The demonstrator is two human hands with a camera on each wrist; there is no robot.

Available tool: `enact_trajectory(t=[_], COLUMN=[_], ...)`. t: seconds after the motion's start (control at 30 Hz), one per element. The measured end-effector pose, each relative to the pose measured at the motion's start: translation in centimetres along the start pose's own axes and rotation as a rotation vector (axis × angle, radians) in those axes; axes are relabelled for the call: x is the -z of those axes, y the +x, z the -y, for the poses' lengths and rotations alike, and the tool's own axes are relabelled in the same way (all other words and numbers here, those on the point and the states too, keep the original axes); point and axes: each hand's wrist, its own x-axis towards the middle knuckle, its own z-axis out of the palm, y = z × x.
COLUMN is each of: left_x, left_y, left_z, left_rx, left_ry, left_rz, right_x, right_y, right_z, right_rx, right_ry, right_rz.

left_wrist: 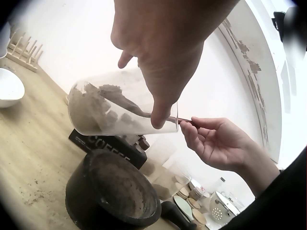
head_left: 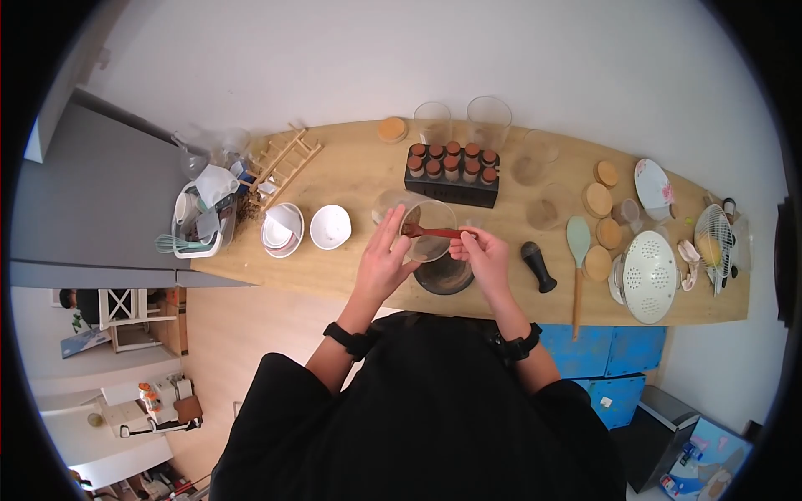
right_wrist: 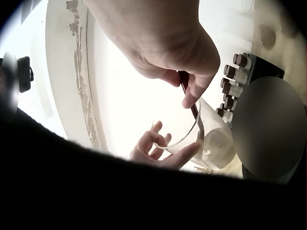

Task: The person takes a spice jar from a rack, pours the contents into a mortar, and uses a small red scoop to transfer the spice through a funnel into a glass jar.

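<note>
My left hand point(head_left: 383, 260) grips a clear glass jar point(left_wrist: 139, 96) round its side, tilted well over with its mouth toward my right hand point(head_left: 488, 260). Greyish-brown powder point(left_wrist: 88, 111) clings along the inside of the jar. Between thumb and fingers, my right hand pinches the handle of a red-brown spoon point(head_left: 443, 233). The spoon reaches through the jar's mouth, and its head carries some powder in the left wrist view. Below the jar stands a black mortar point(left_wrist: 112, 191), dusted brown inside.
Behind the jar is a black rack point(head_left: 451, 194) of small brown-capped vials. A dark pestle point(head_left: 538, 267), a green spatula point(head_left: 578, 242), wooden lids point(head_left: 597, 200) and a white colander point(head_left: 650, 277) lie to the right. White bowls point(head_left: 331, 227) stand left. Glass jars point(head_left: 489, 121) line the wall.
</note>
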Motion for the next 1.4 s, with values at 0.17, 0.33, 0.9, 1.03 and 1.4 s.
enact_trajectory(t=[0.17, 0.33, 0.9, 1.03, 1.4], left_x=[-0.1, -0.3, 0.0, -0.5, -0.3], left_y=[-0.1, -0.3, -0.5, -0.4, 0.5], left_z=[0.3, 0.6, 2.1, 1.8, 1.3], left_rx=[0.015, 0.022, 0.056, 0.023, -0.087], left_ry=[-0.033, -0.016, -0.01, -0.022, 0.01], left_rz=[-0.026, -0.016, -0.016, 0.025, 0.087], right_x=[1.2, 1.0, 0.6, -1.7, -1.9], right_y=[-0.3, -0.6, -0.2, 0.6, 2.0], right_z=[0.1, 0.5, 1.4, 0.2, -1.7], right_rx=[-0.085, -0.072, -0.071, 0.135, 0.641], right_ry=[0.135, 0.081, 0.04, -0.31, -0.947], right_rz=[0.008, -0.031, -0.049, -0.047, 0.022])
